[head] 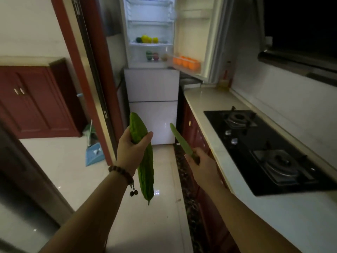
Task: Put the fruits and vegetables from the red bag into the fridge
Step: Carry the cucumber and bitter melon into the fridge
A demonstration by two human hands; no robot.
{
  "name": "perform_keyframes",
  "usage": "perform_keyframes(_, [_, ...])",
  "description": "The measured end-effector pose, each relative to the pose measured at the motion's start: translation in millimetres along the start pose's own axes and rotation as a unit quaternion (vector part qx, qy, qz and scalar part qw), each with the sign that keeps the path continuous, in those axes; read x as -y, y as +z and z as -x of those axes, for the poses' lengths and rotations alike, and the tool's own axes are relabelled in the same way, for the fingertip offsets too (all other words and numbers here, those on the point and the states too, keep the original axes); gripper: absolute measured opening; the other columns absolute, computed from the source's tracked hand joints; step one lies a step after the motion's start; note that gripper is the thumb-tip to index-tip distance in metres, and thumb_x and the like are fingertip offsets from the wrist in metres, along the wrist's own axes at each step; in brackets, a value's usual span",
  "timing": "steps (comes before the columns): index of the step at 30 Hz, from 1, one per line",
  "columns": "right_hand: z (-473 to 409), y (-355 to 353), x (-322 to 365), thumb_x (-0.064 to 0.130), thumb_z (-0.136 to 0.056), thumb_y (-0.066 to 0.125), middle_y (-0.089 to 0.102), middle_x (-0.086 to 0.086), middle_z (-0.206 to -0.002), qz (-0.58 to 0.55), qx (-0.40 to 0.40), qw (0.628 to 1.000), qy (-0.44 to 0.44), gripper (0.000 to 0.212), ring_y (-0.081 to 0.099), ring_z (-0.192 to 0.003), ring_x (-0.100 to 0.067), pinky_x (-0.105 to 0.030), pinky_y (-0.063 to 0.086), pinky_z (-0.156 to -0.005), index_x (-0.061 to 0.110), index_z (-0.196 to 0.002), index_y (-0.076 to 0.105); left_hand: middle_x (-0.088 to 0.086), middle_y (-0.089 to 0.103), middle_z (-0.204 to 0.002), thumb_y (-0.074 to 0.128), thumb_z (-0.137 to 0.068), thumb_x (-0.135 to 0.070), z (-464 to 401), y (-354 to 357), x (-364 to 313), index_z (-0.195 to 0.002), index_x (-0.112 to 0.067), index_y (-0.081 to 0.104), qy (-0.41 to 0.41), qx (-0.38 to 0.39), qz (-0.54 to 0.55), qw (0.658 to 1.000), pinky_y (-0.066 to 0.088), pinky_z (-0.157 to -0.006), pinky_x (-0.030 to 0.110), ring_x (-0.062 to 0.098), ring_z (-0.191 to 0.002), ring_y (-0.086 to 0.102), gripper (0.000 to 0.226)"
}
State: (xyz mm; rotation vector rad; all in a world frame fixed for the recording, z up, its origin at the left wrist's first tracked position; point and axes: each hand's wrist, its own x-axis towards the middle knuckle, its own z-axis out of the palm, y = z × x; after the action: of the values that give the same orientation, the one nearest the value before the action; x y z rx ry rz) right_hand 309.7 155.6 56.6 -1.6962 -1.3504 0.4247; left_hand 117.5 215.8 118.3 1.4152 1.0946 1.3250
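Observation:
My left hand (132, 149) grips a long bumpy green bitter gourd (145, 172) around its upper part, held nearly upright. My right hand (199, 168) holds the lower end of a slim pale green vegetable (179, 138) that points up and away. Ahead stands the white fridge (151, 88) with its upper door (198, 39) swung open to the right. Yellow and green fruits (146, 39) lie on a middle shelf, more fruits (155, 56) sit below, and oranges (186, 63) fill the door rack. The red bag is not in view.
A pale counter (215, 108) with a black gas hob (259, 143) runs along the right, above red cabinets (193, 132). A red door frame (83, 70) and a blue dustpan (94, 154) stand on the left. A glossy tiled floor (162, 179) leads to the fridge.

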Motion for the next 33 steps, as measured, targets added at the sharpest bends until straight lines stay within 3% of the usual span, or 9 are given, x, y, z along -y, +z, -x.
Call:
perform_keyframes(6, [-84.5, 42.8, 15.8, 0.034, -0.093, 0.053, 0.062, 0.001, -0.083, 0.010, 0.015, 1.000, -0.017, 0.015, 0.058, -0.074, -0.009, -0.021, 0.046, -0.062, 0.022, -0.101, 0.058, 0.010, 0.061, -0.094, 0.066, -0.085, -0.024, -85.7, -13.9, 15.6, -0.090, -0.028, 0.053, 0.001, -0.011, 0.014, 1.000, 0.052, -0.065, 0.029, 0.019, -0.082, 0.062, 0.015])
perform_keyframes(9, [-132.8, 61.9, 17.3, 0.037, -0.093, 0.052, 0.061, -0.001, -0.075, 0.018, 0.017, 0.999, -0.035, 0.017, 0.056, -0.063, -0.008, -0.024, 0.046, -0.056, 0.022, -0.098, 0.057, 0.011, 0.059, -0.095, 0.063, -0.087, -0.024, -130.2, -12.4, 26.4, -0.091, -0.027, 0.051, -0.004, -0.013, 0.018, 1.000, 0.052, -0.065, 0.028, 0.018, -0.081, 0.060, 0.013])
perform_keyframes(14, [-223.4, 89.5, 14.1, 0.033, -0.094, 0.051, 0.049, 0.004, -0.062, 0.003, 0.018, 0.998, -0.052, 0.014, 0.047, -0.046, 0.002, -0.012, 0.035, -0.041, 0.021, -0.099, 0.054, 0.013, 0.060, -0.094, 0.066, -0.084, -0.024, -216.9, -0.2, 48.9, -0.094, -0.022, 0.051, -0.002, -0.012, 0.001, 1.000, 0.052, -0.063, 0.027, 0.020, -0.079, 0.061, 0.019])
perform_keyframes(22, [-410.4, 117.1, 8.2, 0.031, -0.097, 0.046, 0.049, 0.004, -0.065, 0.001, 0.009, 0.998, -0.060, 0.022, 0.044, -0.050, -0.005, -0.010, 0.036, -0.043, 0.014, -0.106, 0.055, 0.009, 0.059, -0.096, 0.071, -0.080, -0.008, -391.1, 31.7, 56.5, -0.103, -0.025, 0.047, 0.002, 0.029, -0.006, 1.000, 0.057, -0.069, 0.035, 0.021, -0.082, 0.064, 0.038])
perform_keyframes(25, [-471.6, 121.8, 11.9, 0.030, -0.097, 0.046, 0.048, 0.004, -0.063, -0.004, 0.010, 0.998, -0.068, 0.020, 0.042, -0.049, -0.006, -0.011, 0.034, -0.041, 0.014, -0.106, 0.055, 0.007, 0.058, -0.098, 0.066, -0.083, -0.003, -450.2, 38.9, 55.1, -0.107, -0.024, 0.044, 0.018, 0.032, 0.003, 0.999, 0.057, -0.063, 0.026, 0.017, -0.080, 0.063, 0.039])
perform_keyframes(29, [-550.7, 140.4, 12.2, 0.030, -0.097, 0.046, 0.052, 0.006, -0.069, -0.010, 0.013, 0.997, -0.077, 0.020, 0.045, -0.050, -0.004, -0.012, 0.035, -0.041, 0.017, -0.112, 0.050, 0.009, 0.060, -0.102, 0.065, -0.084, -0.004, -529.0, 44.5, 65.9, -0.113, -0.017, 0.046, 0.028, 0.021, -0.001, 0.999, 0.056, -0.072, 0.034, 0.022, -0.087, 0.064, 0.038])
perform_keyframes(33, [-623.7, 169.4, 9.7, 0.027, -0.096, 0.048, 0.050, 0.007, -0.069, -0.008, 0.013, 0.995, -0.098, 0.016, 0.045, -0.046, -0.001, -0.013, 0.035, -0.041, 0.016, -0.107, 0.050, 0.006, 0.061, -0.099, 0.066, -0.084, -0.007, -607.2, 44.2, 78.2, -0.116, -0.015, 0.047, 0.031, 0.008, 0.010, 0.999, 0.056, -0.067, 0.029, 0.018, -0.084, 0.065, 0.038])
